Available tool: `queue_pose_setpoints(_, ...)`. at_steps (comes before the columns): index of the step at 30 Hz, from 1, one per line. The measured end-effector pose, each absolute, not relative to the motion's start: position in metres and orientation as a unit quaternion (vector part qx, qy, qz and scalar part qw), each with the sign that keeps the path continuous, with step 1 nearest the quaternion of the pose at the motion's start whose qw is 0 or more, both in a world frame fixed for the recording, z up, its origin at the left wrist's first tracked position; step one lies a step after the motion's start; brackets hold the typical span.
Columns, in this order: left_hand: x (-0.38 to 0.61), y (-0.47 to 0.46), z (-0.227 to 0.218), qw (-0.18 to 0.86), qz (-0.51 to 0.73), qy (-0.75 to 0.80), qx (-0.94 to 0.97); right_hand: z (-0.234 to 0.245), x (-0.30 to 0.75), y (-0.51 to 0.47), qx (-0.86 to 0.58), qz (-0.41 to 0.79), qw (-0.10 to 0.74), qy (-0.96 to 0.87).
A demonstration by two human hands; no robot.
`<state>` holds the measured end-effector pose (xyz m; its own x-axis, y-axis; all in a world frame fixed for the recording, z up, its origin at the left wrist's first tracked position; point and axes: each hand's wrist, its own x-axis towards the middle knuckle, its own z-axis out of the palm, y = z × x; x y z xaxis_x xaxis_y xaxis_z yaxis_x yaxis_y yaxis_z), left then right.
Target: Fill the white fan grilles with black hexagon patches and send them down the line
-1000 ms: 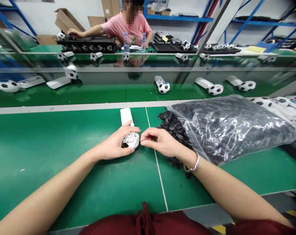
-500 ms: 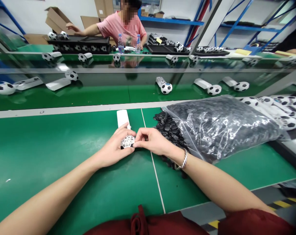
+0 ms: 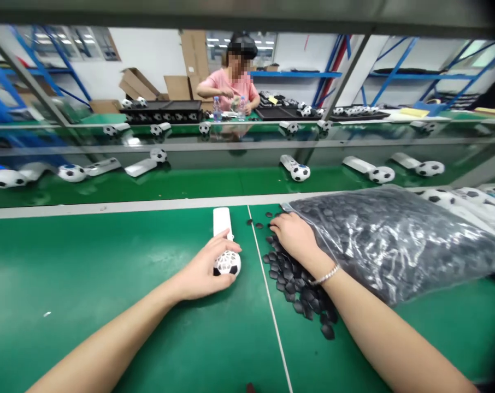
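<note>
My left hand (image 3: 208, 267) is wrapped round a white soccer-ball-shaped device (image 3: 228, 263) lying on the green table. Its flat white handle (image 3: 222, 221) points away from me, and some black patches show on the openwork ball. My right hand (image 3: 294, 237) reaches over a loose pile of small black pentagonal pieces (image 3: 290, 281), beside the mouth of a clear plastic bag (image 3: 399, 240) full of them. The right fingers are bent together, with a dark piece showing at their tips; the palm side is hidden.
Beyond the pale table edge (image 3: 108, 209), a green conveyor (image 3: 214, 185) carries several soccer-ball devices (image 3: 300, 172). More of them (image 3: 436, 196) lie at the right behind the bag. A co-worker in a pink shirt (image 3: 231, 82) is across the line, near black trays (image 3: 165, 112).
My right hand has left the ball and moved right to the black pieces. My left hand stays on the device. The view has tilted up, and the co-worker's outstretched arm has drawn in.
</note>
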<state>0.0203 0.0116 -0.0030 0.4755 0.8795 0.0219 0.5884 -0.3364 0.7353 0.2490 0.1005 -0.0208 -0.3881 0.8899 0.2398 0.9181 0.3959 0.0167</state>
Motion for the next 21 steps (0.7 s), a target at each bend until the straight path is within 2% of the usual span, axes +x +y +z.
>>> queue_pose_setpoints(4,0.024,0.008,-0.004,0.292,0.227,0.538,0.758,-0.017,0.247,0.090,-0.510,-0.096,0.090,-0.850)
queue_pose_setpoints(6,0.025,0.007,-0.003,0.280,0.234,0.567,0.739,-0.016,0.247,0.087,-0.506,-0.070,0.112,-0.852)
queue_pose_setpoints(9,0.022,0.008,0.000,0.298,0.238,0.546,0.746,-0.014,0.247,0.082,-0.482,0.042,0.168,-0.859)
queue_pose_setpoints(13,0.011,0.014,0.005,0.323,0.234,0.506,0.765,-0.010,0.241,0.074,-0.452,0.187,0.194,-0.850)
queue_pose_setpoints(18,0.004,0.019,0.004,0.330,0.229,0.489,0.774,-0.009,0.229,0.064,-0.438,0.450,0.238,-0.741)
queue_pose_setpoints(21,0.003,0.020,0.003,0.336,0.226,0.467,0.786,-0.012,0.224,0.063,-0.416,0.540,0.245,-0.689)
